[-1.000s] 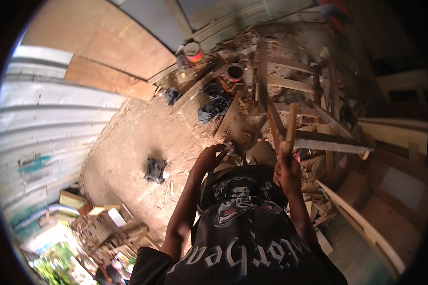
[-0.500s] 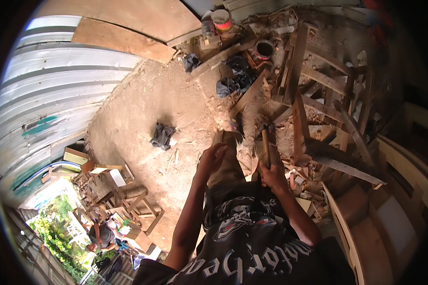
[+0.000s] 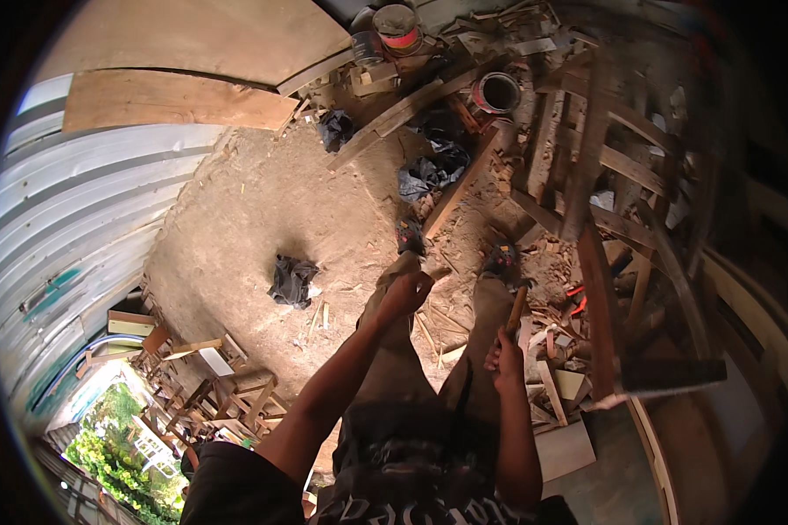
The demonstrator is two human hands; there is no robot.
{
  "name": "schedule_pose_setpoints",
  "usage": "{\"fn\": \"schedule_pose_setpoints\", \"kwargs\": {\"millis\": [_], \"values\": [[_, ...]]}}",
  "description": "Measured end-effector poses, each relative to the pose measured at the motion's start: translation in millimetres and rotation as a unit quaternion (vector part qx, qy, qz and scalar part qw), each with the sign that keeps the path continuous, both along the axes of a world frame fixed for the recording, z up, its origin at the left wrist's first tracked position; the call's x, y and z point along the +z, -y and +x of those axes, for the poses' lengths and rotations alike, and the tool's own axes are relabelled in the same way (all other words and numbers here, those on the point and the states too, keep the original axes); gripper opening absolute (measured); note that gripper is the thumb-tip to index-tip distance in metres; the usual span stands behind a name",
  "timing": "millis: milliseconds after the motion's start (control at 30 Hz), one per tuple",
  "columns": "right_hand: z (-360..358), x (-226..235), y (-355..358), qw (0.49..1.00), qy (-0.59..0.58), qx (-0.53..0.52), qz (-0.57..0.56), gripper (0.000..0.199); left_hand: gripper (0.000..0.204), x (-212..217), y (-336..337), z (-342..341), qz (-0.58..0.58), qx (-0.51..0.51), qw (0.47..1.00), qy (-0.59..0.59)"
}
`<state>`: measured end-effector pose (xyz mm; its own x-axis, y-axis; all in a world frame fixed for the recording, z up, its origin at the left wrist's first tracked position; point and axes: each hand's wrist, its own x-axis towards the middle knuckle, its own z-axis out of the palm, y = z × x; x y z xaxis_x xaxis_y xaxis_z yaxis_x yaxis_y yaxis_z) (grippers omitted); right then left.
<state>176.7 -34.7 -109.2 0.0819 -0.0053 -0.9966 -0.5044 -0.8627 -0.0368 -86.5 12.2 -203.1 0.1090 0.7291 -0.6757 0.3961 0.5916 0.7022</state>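
In my right hand (image 3: 504,363) is a hammer (image 3: 517,311), gripped round its wooden handle with the dark head up, beside my right thigh. My left hand (image 3: 401,296) is held over my left leg, its fingers curled together. A small tan piece, apparently wood (image 3: 439,273), shows at those fingertips; whether they pinch it or it lies behind them is unclear. Both my shoes stand on a dirt floor (image 3: 228,206). To the right of the hammer rises a dark upright board (image 3: 595,306), part of a jumble of timber frames.
Scrap wood and frames (image 3: 630,162) crowd the right. A long board (image 3: 460,188) lies ahead of my feet. Beyond are an open bucket (image 3: 496,93) and black plastic (image 3: 433,171). A crumpled black bag (image 3: 292,281) lies left; wooden furniture frames (image 3: 249,398) stand lower left.
The view has shifted. My left hand has moved right and forward, and its fingers have curled. My right hand has drawn back and right with the hammer still in it.
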Motion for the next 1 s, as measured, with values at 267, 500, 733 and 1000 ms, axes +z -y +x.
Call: {"fn": "schedule_pose_setpoints", "kwargs": {"millis": [267,500,733,1000], "values": [[-87,-128,-9,0.997,-0.060,-0.032,-0.044,0.034,0.026,-266,-135,-61,0.094,-0.043,0.969,-0.222],[-97,-203,-26,0.985,-0.136,-0.002,-0.103,0.037,0.031,-468,-184,-64,0.109,-0.265,0.888,-0.359],[-98,-207,-23,0.985,-0.118,-0.032,-0.121,0.035,0.059,-498,-178,-17,-0.002,-0.366,0.879,-0.307],[-100,-204,-28,0.978,-0.138,-0.030,-0.153,0.035,0.057,-553,-145,-61,-0.081,-0.281,0.897,-0.332]]}}
